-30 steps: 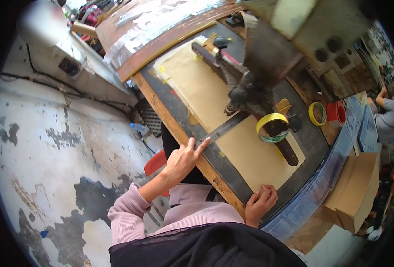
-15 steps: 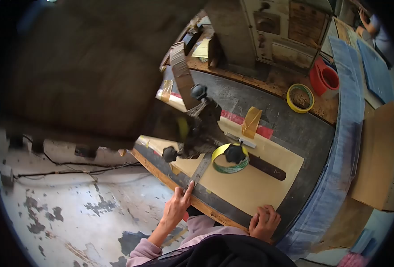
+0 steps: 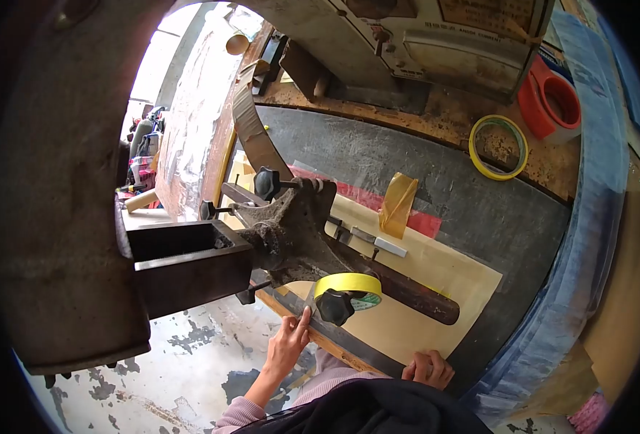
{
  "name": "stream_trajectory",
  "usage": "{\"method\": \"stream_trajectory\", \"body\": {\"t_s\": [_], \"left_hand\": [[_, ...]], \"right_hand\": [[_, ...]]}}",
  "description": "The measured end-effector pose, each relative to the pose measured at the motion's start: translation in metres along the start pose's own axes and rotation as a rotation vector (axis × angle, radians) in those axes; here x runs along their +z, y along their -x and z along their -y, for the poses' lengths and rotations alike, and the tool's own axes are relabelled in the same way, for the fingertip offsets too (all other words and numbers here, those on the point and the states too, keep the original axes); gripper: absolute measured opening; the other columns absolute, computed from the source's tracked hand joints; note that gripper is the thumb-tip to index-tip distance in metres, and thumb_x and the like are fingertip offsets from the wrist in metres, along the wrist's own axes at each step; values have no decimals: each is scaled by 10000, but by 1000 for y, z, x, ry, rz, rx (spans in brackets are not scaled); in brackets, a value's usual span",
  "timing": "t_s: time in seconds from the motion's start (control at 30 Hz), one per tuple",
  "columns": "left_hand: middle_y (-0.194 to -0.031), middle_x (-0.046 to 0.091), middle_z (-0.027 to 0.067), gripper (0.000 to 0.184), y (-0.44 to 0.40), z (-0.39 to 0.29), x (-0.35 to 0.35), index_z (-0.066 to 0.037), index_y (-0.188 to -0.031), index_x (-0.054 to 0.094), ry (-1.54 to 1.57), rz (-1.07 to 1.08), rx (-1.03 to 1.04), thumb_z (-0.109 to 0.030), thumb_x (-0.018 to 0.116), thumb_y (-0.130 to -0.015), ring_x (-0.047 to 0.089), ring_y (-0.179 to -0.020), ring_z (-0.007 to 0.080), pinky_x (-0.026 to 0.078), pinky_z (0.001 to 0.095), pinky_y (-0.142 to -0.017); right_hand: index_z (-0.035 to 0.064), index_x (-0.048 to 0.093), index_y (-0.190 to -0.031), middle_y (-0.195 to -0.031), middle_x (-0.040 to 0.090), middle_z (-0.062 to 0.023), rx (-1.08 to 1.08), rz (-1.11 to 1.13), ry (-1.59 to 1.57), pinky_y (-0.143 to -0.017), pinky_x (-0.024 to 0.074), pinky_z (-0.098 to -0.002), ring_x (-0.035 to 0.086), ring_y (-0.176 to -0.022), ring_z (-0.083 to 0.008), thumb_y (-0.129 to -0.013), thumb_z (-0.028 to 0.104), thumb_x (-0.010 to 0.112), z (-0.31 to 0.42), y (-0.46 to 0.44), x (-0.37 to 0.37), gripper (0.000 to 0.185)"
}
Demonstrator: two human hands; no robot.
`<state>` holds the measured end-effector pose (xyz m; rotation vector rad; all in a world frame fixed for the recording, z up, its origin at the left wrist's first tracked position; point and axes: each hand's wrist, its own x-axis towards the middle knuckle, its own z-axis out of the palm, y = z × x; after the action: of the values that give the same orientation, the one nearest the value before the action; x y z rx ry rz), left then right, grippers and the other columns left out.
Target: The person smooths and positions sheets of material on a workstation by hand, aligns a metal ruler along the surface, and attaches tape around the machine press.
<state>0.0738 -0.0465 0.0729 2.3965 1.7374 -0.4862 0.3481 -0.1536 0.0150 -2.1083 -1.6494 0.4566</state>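
My left hand (image 3: 287, 346) is at the table's near edge, its index finger stretched onto the end of a grey metal strip (image 3: 310, 297) and its other fingers curled around the edge. Loosely curled, my right hand (image 3: 428, 369) rests by the near right corner of a tan sheet (image 3: 407, 307); nothing shows in its fingers. A dark metal clamp arm (image 3: 284, 231) with black knobs stands over the sheet and hides part of the strip. One yellow tape roll (image 3: 349, 283) hangs around a knob. On the sheet lies a small pale block (image 3: 391, 247).
Behind the dark tabletop (image 3: 407, 152) stands a machine panel (image 3: 450, 58). Another yellow tape roll (image 3: 498, 147) and a red tape dispenser (image 3: 548, 101) lie at the back right. A big dark machine part (image 3: 59, 181) fills the left. Blue plastic sheeting (image 3: 573, 289) covers the right side.
The view has turned and moved closer to the clamp, which now looks larger. My left hand has drawn its fingers in at the table edge; my right hand stays by the sheet's corner.
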Motion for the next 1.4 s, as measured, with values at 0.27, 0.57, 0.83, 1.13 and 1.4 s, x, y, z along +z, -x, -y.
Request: {"method": "stream_trajectory", "body": {"t_s": [0.27, 0.57, 0.83, 1.13, 1.4], "left_hand": [[-944, 475, 83, 646, -1, -2, -4, -170, -1391, 452, -8, 21, -4, -111, 686, -791, 622, -720, 204, 545, 315, -525], [-955, 482, 89, 652, -1, -2, -4, -180, -1398, 442, 9, 26, -22, -117, 684, -796, 634, -732, 216, 556, 330, -536], [-953, 480, 90, 647, -1, -1, -5, -201, -1406, 429, 54, 47, -44, -137, 677, -812, 632, -723, 220, 563, 344, -554], [-942, 486, 84, 624, -3, -1, -9, -221, -1418, 406, 70, 34, -27, -163, 645, -845, 619, -701, 223, 567, 348, -557], [-941, 488, 94, 629, -3, 0, -8, -225, -1427, 390, 80, 16, -22, -157, 629, -849, 610, -706, 226, 564, 354, -556]], "right_hand": [[194, 552, -1070, -1126, 486, -60, 2, 20, 41, -798, 419, -438, 496, -987, -257, -761, 139, 604, 1, -1, -2, 318], [189, 552, -1092, -1137, 489, -67, 19, 0, -3, -800, 420, -442, 496, -991, -262, -753, 143, 602, 1, 2, 2, 346], [178, 556, -1091, -1131, 499, -70, 6, -17, 21, -796, 417, -442, 509, -975, -268, -761, 140, 587, 1, 1, 1, 334], [171, 561, -1075, -1124, 508, -72, 12, -12, 8, -806, 421, -449, 517, -982, -265, -750, 139, 597, 2, -1, -1, 328], [139, 574, -1029, -1095, 521, -85, 3, -80, -21, -775, 426, -448, 527, -923, -275, -752, 92, 604, 5, -7, -2, 282]]}}
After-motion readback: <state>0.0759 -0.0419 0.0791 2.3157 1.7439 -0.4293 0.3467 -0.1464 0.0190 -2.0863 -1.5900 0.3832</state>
